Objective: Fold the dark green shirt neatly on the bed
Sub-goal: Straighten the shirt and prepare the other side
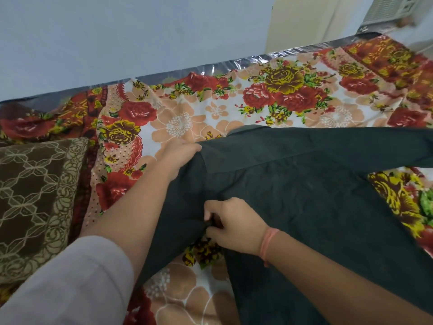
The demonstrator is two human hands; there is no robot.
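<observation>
Floral sheet carries our shirt, lying mid-bed. Our left hand pinches its far edge, our right hand grips a near bunch; we should pull both taut before creasing.

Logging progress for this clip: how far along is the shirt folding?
Done: the dark green shirt lies spread on the floral bedsheet. In hand: the left hand grips its far edge and the right hand pinches its near edge. Left: no neat folded shape shows; the fabric is wrinkled and one long part trails off to the right.
</observation>
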